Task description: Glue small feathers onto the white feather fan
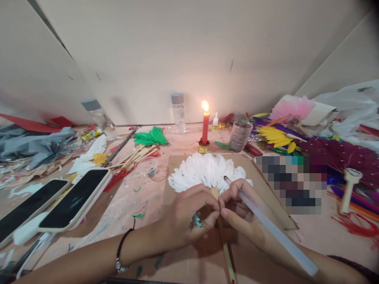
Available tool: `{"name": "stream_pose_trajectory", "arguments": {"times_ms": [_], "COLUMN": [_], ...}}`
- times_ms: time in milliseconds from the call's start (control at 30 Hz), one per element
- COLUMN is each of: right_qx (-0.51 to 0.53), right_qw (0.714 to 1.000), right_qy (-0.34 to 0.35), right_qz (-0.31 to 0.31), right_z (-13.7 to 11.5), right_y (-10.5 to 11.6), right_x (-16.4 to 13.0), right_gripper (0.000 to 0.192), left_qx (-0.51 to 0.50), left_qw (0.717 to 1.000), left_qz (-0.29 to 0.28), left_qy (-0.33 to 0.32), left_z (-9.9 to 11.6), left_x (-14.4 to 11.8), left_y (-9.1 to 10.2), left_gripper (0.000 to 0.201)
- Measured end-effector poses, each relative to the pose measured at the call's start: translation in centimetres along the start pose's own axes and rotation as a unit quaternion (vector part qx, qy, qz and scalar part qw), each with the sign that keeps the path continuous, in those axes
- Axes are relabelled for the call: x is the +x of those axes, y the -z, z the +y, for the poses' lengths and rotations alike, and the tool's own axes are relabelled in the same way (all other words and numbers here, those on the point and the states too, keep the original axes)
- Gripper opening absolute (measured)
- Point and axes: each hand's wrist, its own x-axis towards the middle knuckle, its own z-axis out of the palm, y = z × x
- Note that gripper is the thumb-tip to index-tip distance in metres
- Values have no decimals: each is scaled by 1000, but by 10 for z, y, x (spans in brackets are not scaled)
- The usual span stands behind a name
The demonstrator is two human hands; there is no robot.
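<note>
left hand (189, 215) pinching white feather fan (207, 171), right hand (242, 209) gripping glue stick (272, 228)

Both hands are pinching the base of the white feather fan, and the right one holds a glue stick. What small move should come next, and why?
Probably lift the glue stick tip toward the lit candle. The right hand holds the stick with its tip resting over the white feather fan, while the left hand pinches the fan's base; no melted glue is visible.
</note>
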Motion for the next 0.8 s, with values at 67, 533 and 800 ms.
{"name": "stream_pose_trajectory", "arguments": {"times_ms": [67,533,800], "right_qx": [0,16,13], "right_qw": [1000,999,1000], "right_qy": [-6,-22,-20], "right_qz": [4,-34,-15], "right_z": [2,10,4], "right_y": [0,3,0], "right_x": [1,-10,-5], "right_gripper": [43,27,34], "left_qx": [1,80,97], "left_qw": [1000,993,994], "left_qz": [0,-15,-9], "left_qy": [-15,-80,-59], "left_z": [-1,-2,-3], "left_x": [1,-6,-6], "left_y": [0,-4,-2], "left_gripper": [4,9,9]}}
